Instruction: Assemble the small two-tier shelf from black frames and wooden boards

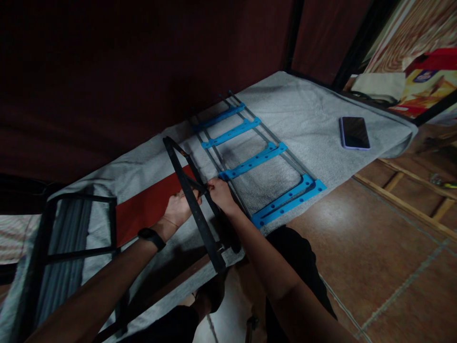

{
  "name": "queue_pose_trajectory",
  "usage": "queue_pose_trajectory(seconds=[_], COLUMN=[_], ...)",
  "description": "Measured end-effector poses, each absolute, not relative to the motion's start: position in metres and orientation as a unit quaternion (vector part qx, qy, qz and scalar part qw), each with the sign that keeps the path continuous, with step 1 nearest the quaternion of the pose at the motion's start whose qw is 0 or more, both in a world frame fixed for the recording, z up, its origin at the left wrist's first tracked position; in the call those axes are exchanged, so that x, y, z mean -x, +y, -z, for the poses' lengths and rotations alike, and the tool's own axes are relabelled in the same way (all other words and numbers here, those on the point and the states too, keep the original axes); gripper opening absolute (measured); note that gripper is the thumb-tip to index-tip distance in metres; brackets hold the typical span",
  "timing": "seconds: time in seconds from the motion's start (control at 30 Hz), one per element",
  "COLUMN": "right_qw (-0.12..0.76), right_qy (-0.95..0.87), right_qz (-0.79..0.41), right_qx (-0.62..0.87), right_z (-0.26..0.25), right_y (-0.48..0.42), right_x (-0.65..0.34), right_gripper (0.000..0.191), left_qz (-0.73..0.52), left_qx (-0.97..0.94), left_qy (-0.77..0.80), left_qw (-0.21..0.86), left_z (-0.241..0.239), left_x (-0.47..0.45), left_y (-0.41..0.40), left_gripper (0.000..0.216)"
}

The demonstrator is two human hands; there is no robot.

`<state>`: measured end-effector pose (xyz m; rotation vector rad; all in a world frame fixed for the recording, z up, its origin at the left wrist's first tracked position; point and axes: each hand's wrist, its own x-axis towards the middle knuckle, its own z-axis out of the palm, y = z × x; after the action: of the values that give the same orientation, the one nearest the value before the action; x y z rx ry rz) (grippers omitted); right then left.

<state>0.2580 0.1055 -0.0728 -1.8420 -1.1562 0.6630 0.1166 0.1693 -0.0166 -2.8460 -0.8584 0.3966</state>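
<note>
A black metal frame [180,171] stands tilted over the towel-covered surface, its long bars crossing in front of me. My left hand [180,207], with a dark band on the wrist, reaches behind the nearer bar. Its fingers are closed at the farther bar, partly covered by the frame. From the other side my right hand [219,194] pinches that same farther bar, close to the left fingertips. Any small part between the fingers is too hidden to tell. An orange-red board [143,207] lies beneath the left hand. Right of the frame rests a rack of blue brackets [246,162] joined by thin metal rods.
A grey towel [303,109] covers the surface. A phone [354,133] lies at its right. On the left, another black frame [82,255] sits over grey tubes [67,228]. A dark red panel [143,71] rises behind. A wooden ladder-like piece [392,182] lies on the tiled floor.
</note>
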Motion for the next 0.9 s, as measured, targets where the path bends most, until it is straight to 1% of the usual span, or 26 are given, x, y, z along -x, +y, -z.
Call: queue_pose_trajectory(seconds=[0.1,0.23,0.3,0.4,0.57,0.7,0.77,0.9], right_qw=[0.453,0.407,0.39,0.389,0.413,0.454,0.46,0.424], right_qy=[-0.438,-0.431,-0.433,-0.433,-0.44,-0.443,-0.442,-0.441], right_qz=[-0.273,-0.259,-0.247,-0.25,-0.271,-0.27,-0.265,-0.25], right_qx=[0.727,0.762,0.774,0.774,0.75,0.725,0.723,0.75], right_z=[0.076,0.071,0.068,0.066,0.068,0.075,0.077,0.074], right_y=[0.107,0.107,0.106,0.104,0.104,0.108,0.109,0.111], right_x=[-0.258,-0.253,-0.249,-0.248,-0.255,-0.256,-0.254,-0.248], right_gripper=[0.027,0.02,0.022,0.024,0.028,0.034,0.031,0.021], left_qz=[-0.132,-0.13,-0.13,-0.131,-0.141,-0.141,-0.139,-0.135], left_qx=[0.946,0.946,0.946,0.945,0.942,0.946,0.946,0.945], left_qy=[-0.287,-0.288,-0.288,-0.293,-0.297,-0.285,-0.283,-0.289], left_qw=[0.068,0.071,0.069,0.064,0.064,0.068,0.072,0.071], left_z=[0.017,0.015,0.013,0.012,0.014,0.015,0.015,0.013], left_x=[-0.117,-0.118,-0.118,-0.119,-0.119,-0.118,-0.118,-0.119], left_y=[0.169,0.167,0.166,0.165,0.168,0.17,0.17,0.167], left_gripper=[0.036,0.036,0.036,0.035,0.034,0.035,0.034,0.033])
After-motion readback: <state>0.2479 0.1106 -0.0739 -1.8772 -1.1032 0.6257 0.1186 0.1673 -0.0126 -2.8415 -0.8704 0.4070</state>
